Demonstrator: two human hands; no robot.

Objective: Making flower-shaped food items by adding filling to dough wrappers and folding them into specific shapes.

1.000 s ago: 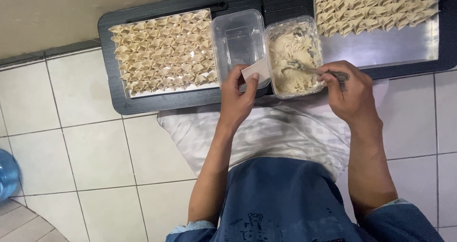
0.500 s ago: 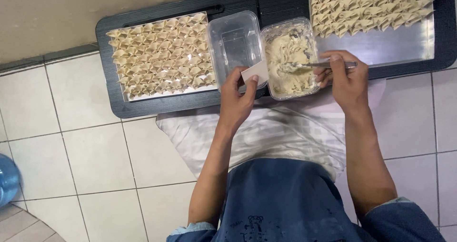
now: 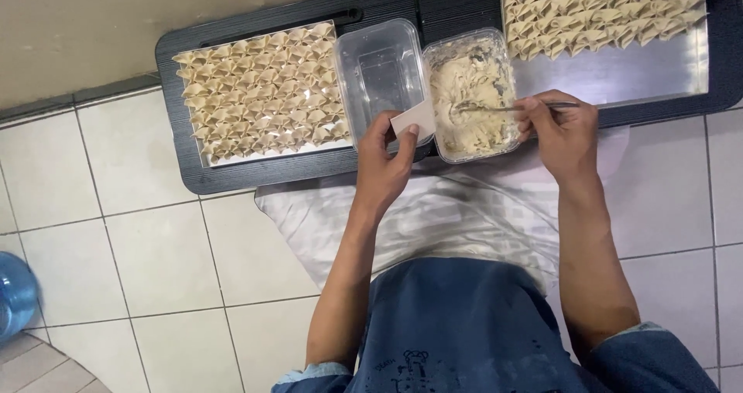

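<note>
Black trays: 1 [image 3: 255, 178] is packed with folded dumplings, the other [image 3: 619, 76] about half filled. Filling tub [image 3: 474, 95] remains well stocked. Right hand [image 3: 565, 134] grips a spoon [image 3: 503, 107] in it; left hand [image 3: 385, 165] pinches a blank wrapper [image 3: 413, 120] alongside.

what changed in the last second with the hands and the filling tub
The right hand moved up from below the filling tub to its right edge, and the metal utensil swung from slanted to nearly level, its tip in the filling. Nothing was picked up or let go. The left hand kept the small white wrapper, and the empty clear tub and both black trays stayed put.
</note>
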